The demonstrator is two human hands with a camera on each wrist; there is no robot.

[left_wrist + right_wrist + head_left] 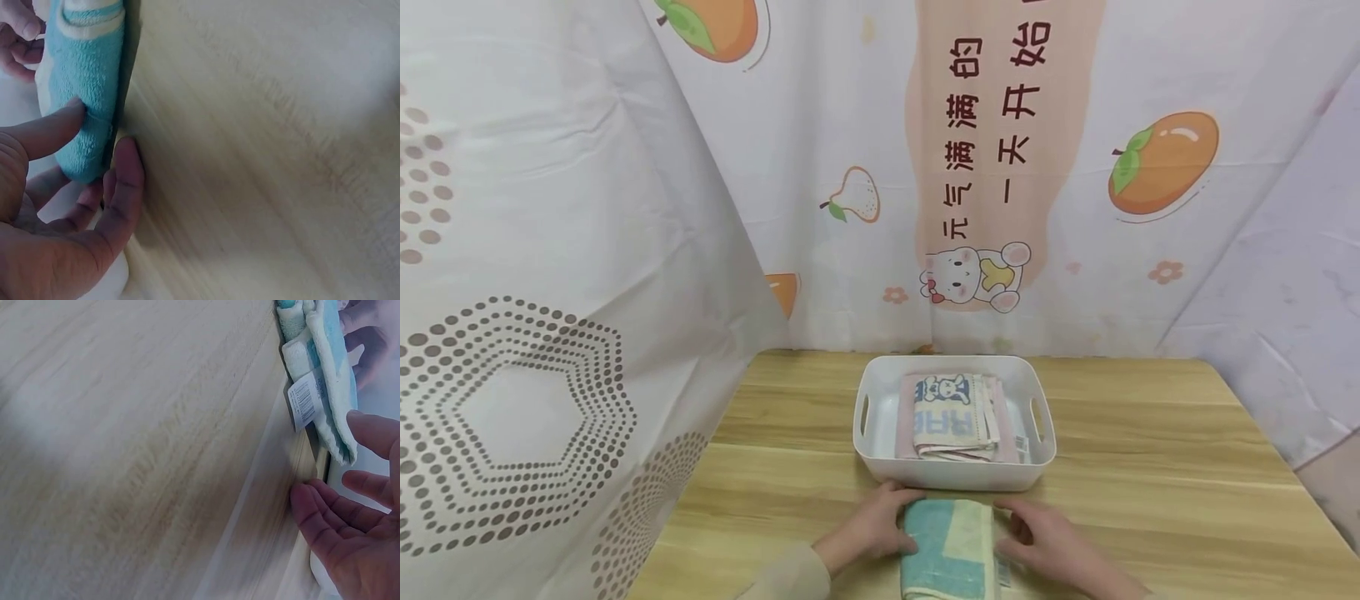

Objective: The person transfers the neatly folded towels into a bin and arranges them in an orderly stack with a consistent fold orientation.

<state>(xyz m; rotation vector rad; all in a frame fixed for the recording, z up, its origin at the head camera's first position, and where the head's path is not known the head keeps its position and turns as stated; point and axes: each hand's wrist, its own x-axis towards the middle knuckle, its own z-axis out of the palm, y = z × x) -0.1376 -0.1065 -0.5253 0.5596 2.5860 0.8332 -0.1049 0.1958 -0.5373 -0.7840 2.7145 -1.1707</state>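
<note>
A folded teal and cream towel [951,546] lies on the wooden table, in front of a white basket [955,477]. My left hand [874,523] is at its left side. In the left wrist view the thumb [62,128] presses the teal fold, and the other fingers curl about the towel's far corner. My right hand [1047,537] is by the right edge, thumb tip close to the corner and fingers loosely bent beside it. A white barcode tag [304,400] sticks out from the towel's layers on that side.
Inside the basket lie a pink towel [906,417] and, on top, a folded cream towel [951,412] with a blue pattern. A printed curtain [850,125] hangs behind the table [1150,433], and another sheet [550,250] hangs on the left.
</note>
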